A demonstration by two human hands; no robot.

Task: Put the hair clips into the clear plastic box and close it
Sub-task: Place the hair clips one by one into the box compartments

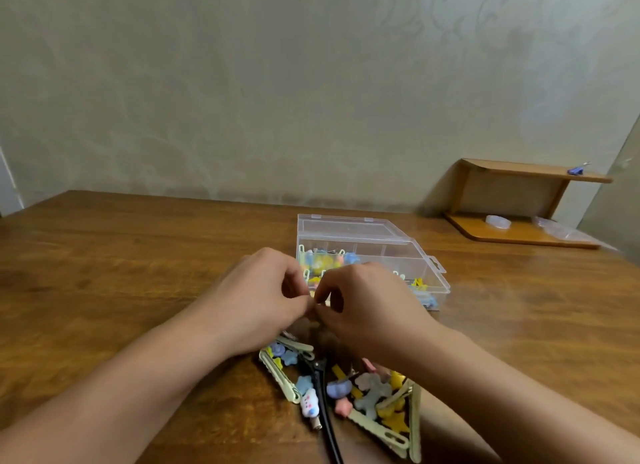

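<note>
Many clips [349, 394] lie heaped on the table [104, 273] nearest the camera, unpacked. Above the heap, left hand [263, 301] and right hand [367, 308] meet fingertip to fingertip, curled, probably pinching one small clip between them; it is hidden. Beyond, the box [367, 252] sits open, partly filled. Loading is midway, I judge; next, carry that clip forward into a compartment.

left hand [258, 299]: bare, no rings | right hand [372, 304]: bare | forearms: sleeveless, no watch
</note>
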